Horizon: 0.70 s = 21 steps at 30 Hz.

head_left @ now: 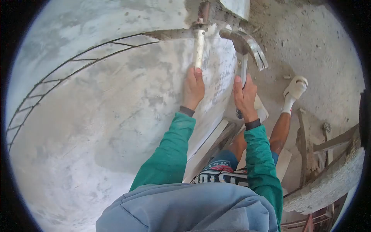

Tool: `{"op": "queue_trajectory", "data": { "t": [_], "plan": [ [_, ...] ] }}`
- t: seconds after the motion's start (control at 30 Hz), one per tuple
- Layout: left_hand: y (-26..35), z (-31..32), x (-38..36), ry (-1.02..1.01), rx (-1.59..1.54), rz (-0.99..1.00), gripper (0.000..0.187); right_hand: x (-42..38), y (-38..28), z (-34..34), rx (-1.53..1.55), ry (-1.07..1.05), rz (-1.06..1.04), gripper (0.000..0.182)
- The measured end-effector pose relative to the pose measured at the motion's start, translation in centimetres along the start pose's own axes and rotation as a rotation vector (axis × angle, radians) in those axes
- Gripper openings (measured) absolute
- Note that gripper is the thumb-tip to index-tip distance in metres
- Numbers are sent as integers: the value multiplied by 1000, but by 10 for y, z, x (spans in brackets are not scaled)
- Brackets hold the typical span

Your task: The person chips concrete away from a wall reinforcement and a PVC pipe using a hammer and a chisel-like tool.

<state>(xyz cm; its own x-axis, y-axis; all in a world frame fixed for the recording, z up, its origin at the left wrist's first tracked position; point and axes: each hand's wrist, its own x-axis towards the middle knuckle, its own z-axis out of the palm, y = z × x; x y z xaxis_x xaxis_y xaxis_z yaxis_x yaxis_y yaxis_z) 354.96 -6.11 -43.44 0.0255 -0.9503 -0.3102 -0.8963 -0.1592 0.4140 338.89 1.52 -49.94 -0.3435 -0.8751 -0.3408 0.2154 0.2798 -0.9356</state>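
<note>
My right hand (245, 98) is closed around the handle of a claw hammer (241, 42), whose metal head points up and whose claw curves to the right. My left hand (194, 89) grips the lower end of a white pipe-like rod (199, 48). A dark collar rings the rod's upper end, against a rusty brown piece (204, 13) at the rough concrete edge. The hammer head is to the right of the rod, apart from it. Behind both hands lies a broad, pale plastered surface (127, 89).
A ladder-like strip of thin metal bars (58, 80) curves along the plaster's left side. Wooden pieces (305, 149) and a rough curved concrete edge (328, 187) are at the lower right. My foot in a light slipper (296, 87) rests on the dusty floor (328, 50).
</note>
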Motion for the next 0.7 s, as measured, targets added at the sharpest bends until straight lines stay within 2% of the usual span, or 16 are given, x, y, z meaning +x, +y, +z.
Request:
{"op": "queue_trajectory", "data": {
  "t": [0.07, 0.13, 0.17, 0.23, 0.27, 0.33, 0.37, 0.43, 0.47, 0.53, 0.57, 0.63, 0.7],
  "plan": [
    [-16, 18, 5, 41, -79, 2, 38, 3, 0, 3, -44, -22, -34, 41],
    [-21, 29, 8, 73, -212, 22, 50, 5, 5, 9, -145, 36, -137, 36],
    [-25, 32, 9, 87, -226, 20, 50, 5, 9, 14, -154, 25, -152, 36],
    [-23, 31, 7, 52, -157, -24, 46, 5, 11, 25, -57, 100, -341, 37],
    [-24, 30, 9, 59, -168, -29, 46, 7, 14, 30, -65, 89, -347, 37],
    [-25, 30, 8, 46, -248, 2, 50, 9, 12, 37, -300, -57, -255, 31],
    [-24, 31, 6, 48, -259, -1, 50, 11, 11, 37, -310, -62, -259, 31],
    [-20, 28, 8, -106, -540, -144, 52, 19, 4, 38, -196, -33, -126, 33],
    [-18, 25, 13, -174, -679, -207, 52, 25, 6, 38, -198, -36, -144, 33],
    [-25, 20, 8, -311, -951, -368, 54, 17, 15, 34, 22, 58, -92, 36],
    [-26, 22, 8, -308, -957, -372, 54, 14, 19, 31, 17, 52, -92, 36],
    [-23, 31, 12, 34, -316, 72, 55, 16, 7, 20, 45, 18, 45, 40],
    [-22, 30, 18, 76, -212, 97, 55, 16, 7, 16, 38, 8, 44, 42]
  ]
}}
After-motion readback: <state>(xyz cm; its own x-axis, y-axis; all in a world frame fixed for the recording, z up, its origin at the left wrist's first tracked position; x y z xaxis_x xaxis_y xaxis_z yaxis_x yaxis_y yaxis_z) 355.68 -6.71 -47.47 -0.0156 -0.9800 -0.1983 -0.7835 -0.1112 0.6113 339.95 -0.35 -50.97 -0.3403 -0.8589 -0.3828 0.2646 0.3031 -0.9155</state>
